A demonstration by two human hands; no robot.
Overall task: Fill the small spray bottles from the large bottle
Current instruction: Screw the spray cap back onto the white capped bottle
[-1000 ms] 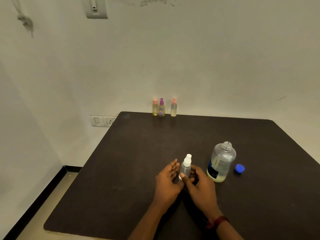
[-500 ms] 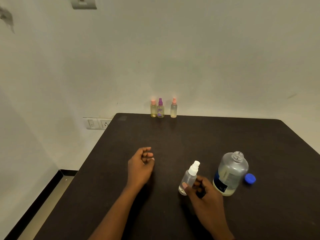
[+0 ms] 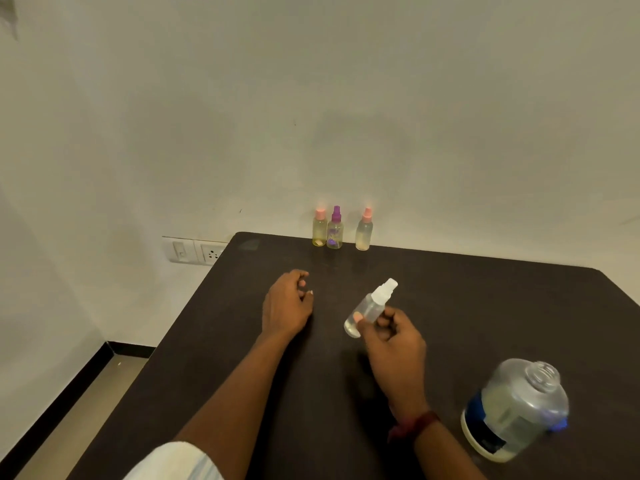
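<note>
Bare table ran from the right hand, which gripped a tilted spray bottle, to three small bottles standing at the far edge against the wall. The left hand rested on the surface, a gap between it and the right. The uncapped large bottle stood close beside the right forearm; something blue behind it, perhaps its cap, was mostly hidden.

The right hand grips a small clear spray bottle, tilted, above the dark table. The left hand rests loosely curled on the table. The large open bottle stands near right; three small bottles line the far edge.
</note>
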